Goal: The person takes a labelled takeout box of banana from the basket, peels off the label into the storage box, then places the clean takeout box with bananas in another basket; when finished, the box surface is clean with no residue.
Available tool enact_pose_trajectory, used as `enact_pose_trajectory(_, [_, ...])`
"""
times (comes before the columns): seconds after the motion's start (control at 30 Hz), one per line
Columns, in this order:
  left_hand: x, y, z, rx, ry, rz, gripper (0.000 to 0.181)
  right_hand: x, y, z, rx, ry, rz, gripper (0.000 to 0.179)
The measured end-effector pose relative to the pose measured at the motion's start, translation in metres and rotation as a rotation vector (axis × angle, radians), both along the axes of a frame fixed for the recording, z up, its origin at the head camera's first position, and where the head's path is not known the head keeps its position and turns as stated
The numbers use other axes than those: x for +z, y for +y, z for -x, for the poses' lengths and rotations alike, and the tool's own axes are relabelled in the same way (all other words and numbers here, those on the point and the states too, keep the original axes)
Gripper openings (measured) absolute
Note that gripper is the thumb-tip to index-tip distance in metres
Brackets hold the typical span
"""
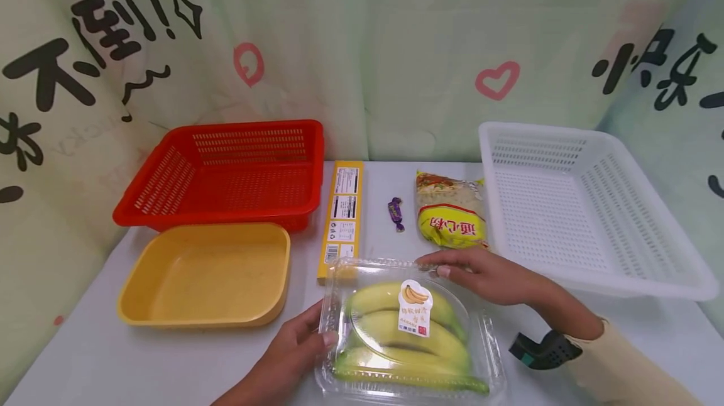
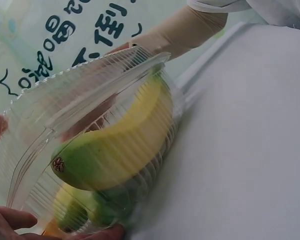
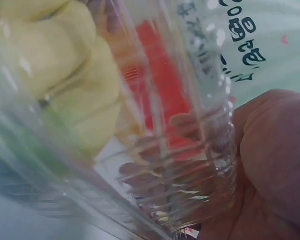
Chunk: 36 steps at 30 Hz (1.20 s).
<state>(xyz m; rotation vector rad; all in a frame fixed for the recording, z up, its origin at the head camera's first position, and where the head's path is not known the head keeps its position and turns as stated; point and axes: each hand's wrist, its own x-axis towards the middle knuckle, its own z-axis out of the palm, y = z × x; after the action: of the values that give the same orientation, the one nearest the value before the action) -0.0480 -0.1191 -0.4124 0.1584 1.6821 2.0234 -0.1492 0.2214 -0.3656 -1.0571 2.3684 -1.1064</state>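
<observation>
A person's left hand grasps the left side of a clear plastic box of bananas toward the near edge of a white worktop, while the right hand grips the box's far right corner. A red basket occupies the worktop's far left corner, a white basket the far right.

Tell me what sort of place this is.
Likely a staged tabletop workspace, perhaps for handling groceries: a printed curtain hangs close behind a white table, and a clear box of bananas is being held there.
</observation>
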Motion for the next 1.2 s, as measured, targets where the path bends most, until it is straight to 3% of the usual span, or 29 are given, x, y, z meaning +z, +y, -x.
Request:
enact_pose_trajectory(0.13, [0.0, 0.001, 0.002, -0.003, 0.033, 0.013, 0.069, -0.004, -0.002, 0.004, -0.022, 0.049, 0.005, 0.03])
enact_pose_trajectory(0.43, [0.002, 0.005, 0.007, -0.017, 0.002, 0.131, 0.073, -0.003, -0.008, 0.002, -0.179, 0.07, -0.045, 0.029])
enact_pose_trajectory(0.8, [-0.002, 0.01, 0.006, -0.023, -0.005, 0.11, 0.073, 0.016, -0.017, -0.008, -0.31, 0.157, 0.023, 0.041])
enact_pose_trajectory(0.9, [-0.001, 0.011, 0.006, -0.026, -0.007, 0.118, 0.073, 0.025, -0.015, -0.013, -0.323, 0.126, 0.073, 0.035])
enact_pose_trajectory(1.03, [0.001, 0.009, 0.005, -0.019, -0.006, 0.123, 0.074, 0.034, -0.013, -0.018, -0.275, 0.015, 0.125, 0.028])
enact_pose_trajectory(1.2, [0.004, 0.008, 0.008, 0.001, -0.008, 0.107, 0.082, 0.038, -0.014, -0.022, -0.222, -0.083, 0.101, 0.029])
